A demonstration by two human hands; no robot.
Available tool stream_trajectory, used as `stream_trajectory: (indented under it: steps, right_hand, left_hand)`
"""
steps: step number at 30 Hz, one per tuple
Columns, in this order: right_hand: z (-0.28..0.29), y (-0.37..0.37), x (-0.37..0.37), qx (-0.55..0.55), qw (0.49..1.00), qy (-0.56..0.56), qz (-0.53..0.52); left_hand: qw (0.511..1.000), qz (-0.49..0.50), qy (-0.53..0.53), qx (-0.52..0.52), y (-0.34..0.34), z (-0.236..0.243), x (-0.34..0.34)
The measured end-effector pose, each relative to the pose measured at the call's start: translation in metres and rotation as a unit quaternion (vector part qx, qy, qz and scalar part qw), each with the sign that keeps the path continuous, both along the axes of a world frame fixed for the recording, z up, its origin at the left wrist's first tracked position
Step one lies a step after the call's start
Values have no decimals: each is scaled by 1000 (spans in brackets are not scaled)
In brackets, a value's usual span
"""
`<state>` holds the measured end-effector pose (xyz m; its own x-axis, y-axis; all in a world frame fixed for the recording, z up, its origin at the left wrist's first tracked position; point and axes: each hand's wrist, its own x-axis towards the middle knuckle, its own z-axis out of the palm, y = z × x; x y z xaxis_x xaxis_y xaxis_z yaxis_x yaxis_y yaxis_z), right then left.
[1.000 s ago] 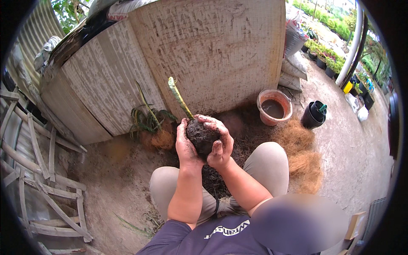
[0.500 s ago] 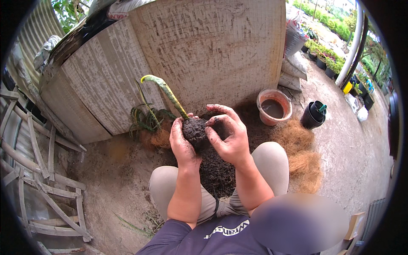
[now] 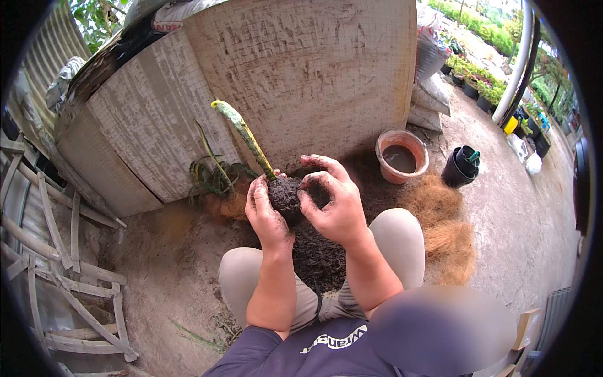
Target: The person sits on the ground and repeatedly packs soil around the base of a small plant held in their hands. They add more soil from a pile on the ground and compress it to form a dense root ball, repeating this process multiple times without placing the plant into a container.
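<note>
A snake plant (image 3: 246, 136) with one long, yellow-edged green leaf leans up and left from a dark, moist root ball (image 3: 284, 193). My left hand (image 3: 266, 217) is cupped round the left side of the root ball, its fingers closed on it. From the right, my right hand (image 3: 336, 204) presses thumb and index fingertips against the soil, with its other fingers curved above. Dirt covers both hands. Under them, between my knees, lies a heap of dark potting soil (image 3: 320, 254).
A terracotta-coloured pot (image 3: 384, 147) and stacked black nursery pots (image 3: 460, 168) stand to the right. Brown coconut fibre (image 3: 449, 248) lies near my right knee. Another plant (image 3: 217, 173) rests against the board (image 3: 301, 69) ahead. A bamboo frame (image 3: 69, 276) is at left.
Both hands and the plant appear slightly shifted left, as does the surrounding view. The right thumb and index finger have moved slightly against the soil; the left hand keeps its hold.
</note>
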<state>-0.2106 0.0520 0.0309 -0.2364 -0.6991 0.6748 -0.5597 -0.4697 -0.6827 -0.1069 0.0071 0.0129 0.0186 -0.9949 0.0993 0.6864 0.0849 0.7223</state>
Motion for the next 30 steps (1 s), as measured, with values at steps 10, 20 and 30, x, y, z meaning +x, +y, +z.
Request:
stream_trajectory:
  steps: [10, 20, 30]
  right_hand:
    - [3, 2, -6, 13, 994, -98, 53]
    - [-43, -33, -76, 68, 799, -521, 293]
    - [-148, -89, -82, 276, 892, -343, -101]
  left_hand:
    - [999, 3, 19, 30, -3, -1, -2]
    - [941, -230, 222, 107, -17, -12, 39]
    - [919, -259, 274, 116, -16, -7, 72]
